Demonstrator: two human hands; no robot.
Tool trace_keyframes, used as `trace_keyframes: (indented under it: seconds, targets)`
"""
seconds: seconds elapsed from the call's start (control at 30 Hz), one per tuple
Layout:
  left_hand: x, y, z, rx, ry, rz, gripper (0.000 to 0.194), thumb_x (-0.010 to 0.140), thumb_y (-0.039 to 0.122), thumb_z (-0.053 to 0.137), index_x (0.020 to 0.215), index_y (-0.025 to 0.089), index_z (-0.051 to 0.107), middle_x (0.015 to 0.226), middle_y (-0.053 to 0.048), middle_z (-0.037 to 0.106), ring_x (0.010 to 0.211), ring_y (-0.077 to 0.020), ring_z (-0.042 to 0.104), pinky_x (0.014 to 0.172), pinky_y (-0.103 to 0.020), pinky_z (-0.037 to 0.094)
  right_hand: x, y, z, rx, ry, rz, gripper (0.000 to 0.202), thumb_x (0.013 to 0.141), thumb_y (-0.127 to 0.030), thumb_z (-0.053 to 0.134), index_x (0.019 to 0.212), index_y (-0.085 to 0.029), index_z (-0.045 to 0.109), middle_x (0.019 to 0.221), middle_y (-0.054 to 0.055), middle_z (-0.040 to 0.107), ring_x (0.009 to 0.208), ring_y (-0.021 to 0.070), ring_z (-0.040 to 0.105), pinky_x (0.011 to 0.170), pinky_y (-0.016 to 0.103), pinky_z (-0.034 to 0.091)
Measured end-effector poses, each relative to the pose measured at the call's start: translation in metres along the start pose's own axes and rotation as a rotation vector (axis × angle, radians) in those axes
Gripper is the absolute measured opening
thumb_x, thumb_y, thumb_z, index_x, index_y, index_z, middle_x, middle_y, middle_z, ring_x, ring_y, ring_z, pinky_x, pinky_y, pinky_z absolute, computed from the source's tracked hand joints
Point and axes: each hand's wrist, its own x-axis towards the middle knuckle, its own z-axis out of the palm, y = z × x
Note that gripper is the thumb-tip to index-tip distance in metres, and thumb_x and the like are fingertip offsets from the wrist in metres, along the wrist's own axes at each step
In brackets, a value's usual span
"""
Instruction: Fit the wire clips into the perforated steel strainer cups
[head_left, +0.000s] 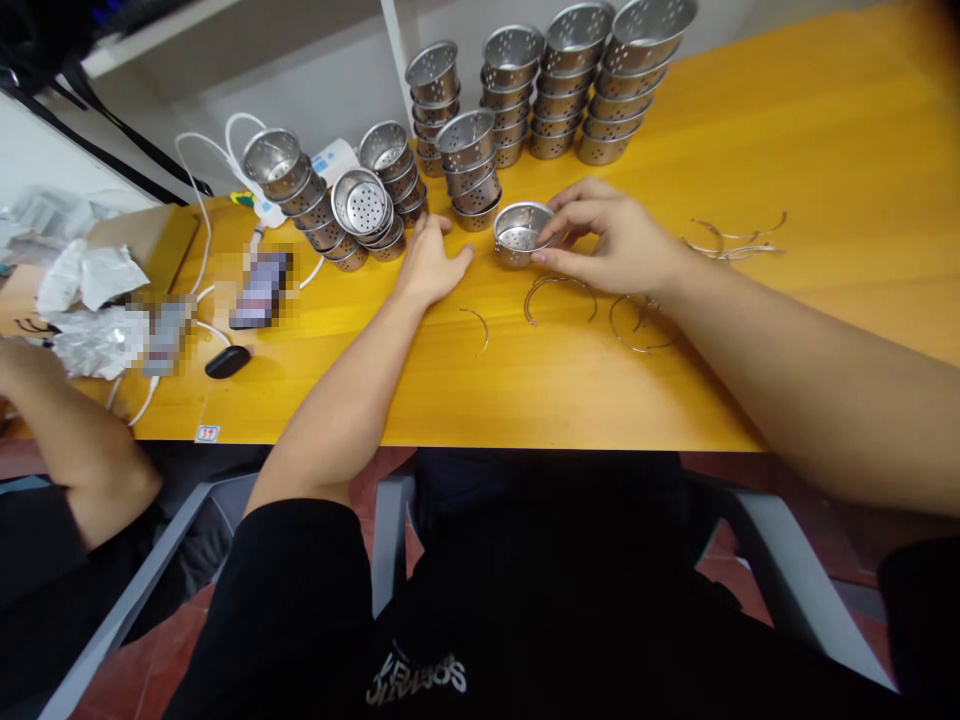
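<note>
My right hand (600,235) pinches the near right rim of a single perforated metal strainer cup (517,238), which sits upright at table level. My left hand (433,262) lies with thumb and fingers apart. Its fingertips are beside a short stack of strainer cups (466,160) and another stack (390,165); whether they touch either is hard to tell. Thin curved metal wires (559,285) lie just below the held cup. One lone curved wire (484,330) is nearer my left forearm, and more wires (641,325) lie under my right wrist.
Tall stacks of strainer cups (574,75) line the back of the yellow table (480,400). Leaning stacks (300,200) stand at the left, near a phone (261,290), white cables and a black case (227,361). Loose wires (735,245) lie right. Another person's arm (82,440) is far left.
</note>
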Motion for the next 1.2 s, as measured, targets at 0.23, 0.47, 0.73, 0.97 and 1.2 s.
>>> trace_keyframes:
  seconds: [0.23, 0.47, 0.73, 0.97, 1.2]
  targets:
    - [-0.015, 0.039, -0.01, 0.037, -0.06, 0.166, 0.02, 0.112, 0.036, 0.078, 0.129, 0.026, 0.076, 0.152, -0.016, 0.082, 0.157, -0.0377, 0.076, 0.157, -0.063, 0.049, 0.001, -0.001, 0.001, 0.02, 0.013, 0.011, 0.078, 0.074, -0.121, 0.087, 0.111, -0.052, 0.094, 0.147, 0.008, 0.083, 0.128, 0.0468, 0.072, 0.12, 0.088, 0.068]
    - [-0.01, 0.043, 0.003, 0.074, -0.271, 0.298, 0.068, 0.101, 0.014, 0.068, 0.169, 0.023, 0.071, 0.194, -0.014, 0.068, 0.185, -0.0338, 0.061, 0.165, -0.058, 0.04, 0.002, 0.003, -0.002, 0.002, 0.025, -0.03, 0.081, 0.081, -0.12, 0.084, 0.109, -0.044, 0.091, 0.146, 0.012, 0.082, 0.117, 0.0423, 0.076, 0.11, 0.082, 0.073]
    - [-0.009, 0.035, 0.005, 0.096, -0.289, 0.263, 0.067, 0.102, 0.019, 0.08, 0.168, 0.03, 0.078, 0.199, -0.009, 0.063, 0.188, -0.0395, 0.058, 0.166, -0.07, 0.038, 0.006, 0.016, -0.007, -0.07, 0.103, -0.044, 0.085, 0.085, -0.121, 0.079, 0.106, -0.04, 0.09, 0.138, 0.015, 0.083, 0.104, 0.0391, 0.077, 0.098, 0.077, 0.076]
    - [-0.01, 0.031, 0.005, 0.101, -0.224, 0.162, 0.055, 0.102, 0.028, 0.087, 0.156, 0.026, 0.081, 0.191, -0.016, 0.071, 0.182, -0.047, 0.062, 0.163, -0.074, 0.04, 0.007, 0.029, -0.016, -0.102, 0.142, -0.036, 0.096, 0.087, -0.123, 0.077, 0.108, -0.031, 0.09, 0.135, 0.021, 0.08, 0.105, 0.0372, 0.076, 0.106, 0.071, 0.074]
    - [-0.01, 0.035, 0.001, 0.157, -0.224, 0.076, 0.059, 0.101, 0.03, 0.09, 0.158, 0.019, 0.077, 0.196, -0.024, 0.062, 0.19, -0.0505, 0.051, 0.165, -0.078, 0.034, 0.006, 0.029, -0.015, -0.101, 0.116, -0.069, 0.083, 0.095, -0.109, 0.087, 0.112, -0.028, 0.091, 0.148, 0.024, 0.075, 0.122, 0.0439, 0.077, 0.113, 0.074, 0.073]
